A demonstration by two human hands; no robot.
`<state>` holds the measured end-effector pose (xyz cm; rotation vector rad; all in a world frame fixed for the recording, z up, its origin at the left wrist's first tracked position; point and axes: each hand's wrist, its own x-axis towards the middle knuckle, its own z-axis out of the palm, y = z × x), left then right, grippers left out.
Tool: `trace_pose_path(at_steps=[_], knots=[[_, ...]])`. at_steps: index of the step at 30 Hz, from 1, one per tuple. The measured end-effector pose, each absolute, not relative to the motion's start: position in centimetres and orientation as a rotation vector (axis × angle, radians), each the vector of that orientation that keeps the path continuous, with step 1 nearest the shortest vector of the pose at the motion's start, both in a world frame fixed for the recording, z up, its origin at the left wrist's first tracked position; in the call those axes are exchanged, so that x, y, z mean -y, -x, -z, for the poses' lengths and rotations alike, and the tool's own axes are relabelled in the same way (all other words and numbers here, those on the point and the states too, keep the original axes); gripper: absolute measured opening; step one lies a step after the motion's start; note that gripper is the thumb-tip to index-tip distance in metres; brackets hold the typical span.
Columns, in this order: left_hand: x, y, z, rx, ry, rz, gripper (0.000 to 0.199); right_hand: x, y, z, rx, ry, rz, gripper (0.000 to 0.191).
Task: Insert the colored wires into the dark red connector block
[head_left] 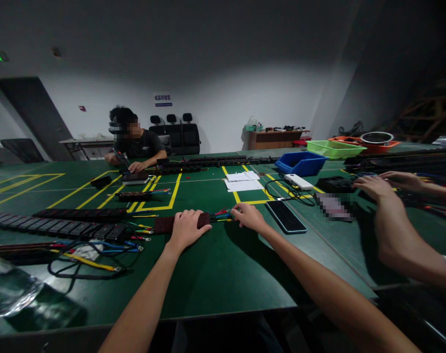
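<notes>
My left hand [188,228] lies over a dark reddish-brown terminal block [164,225], its fingers wrapped across the top and its thumb along the near side. Out of the block's right end come several coloured wires [223,215], red, blue, green and yellow, with metal lugs on some ends. At those wire ends my right hand [248,215] is closed in a pinch; the fingertips appear to grip a wire end, partly hidden by the fingers. Left of the block, lugged wires [144,229] from a long row of black modules [61,225] end close to it.
A phone [287,216] lies right of my right hand, with white papers [244,181], a white power bank [298,182] and a blue bin [300,163] beyond. A clear bottle [9,287] lies front left. A co-worker's hands [377,189] work at right; another person [138,147] sits opposite.
</notes>
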<state>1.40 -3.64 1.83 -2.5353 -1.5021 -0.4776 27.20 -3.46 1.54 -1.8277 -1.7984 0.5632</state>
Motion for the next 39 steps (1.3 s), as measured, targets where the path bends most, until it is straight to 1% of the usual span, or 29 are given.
trace_pose_path(at_steps=[4, 10, 16, 21, 30, 39], knots=[[3.6, -1.4, -1.9, 1.510, 2.546, 0.482, 0.051, 3.1, -27.3, -1.2, 1.781, 1.757, -0.732, 0.026], [3.5, -1.4, -2.0, 1.512, 2.564, 0.484, 0.052, 3.4, -27.3, -1.5, 1.777, 1.861, -0.465, 0.024], [3.6, -1.5, -2.1, 1.519, 2.553, 0.480, 0.051, 2.8, -27.4, -0.8, 1.755, 1.653, -0.756, 0.026], [3.6, -1.5, -2.0, 1.510, 2.554, 0.490, 0.052, 2.5, -27.4, -0.6, 1.652, 1.614, -0.916, 0.026], [3.5, -1.5, -1.9, 1.508, 2.551, 0.501, 0.051, 2.6, -27.7, -0.5, 1.793, 1.733, -0.673, 0.030], [3.6, -1.5, -2.1, 1.533, 2.551, 0.464, 0.051, 2.5, -27.6, -0.5, 1.830, 1.669, -0.686, 0.038]])
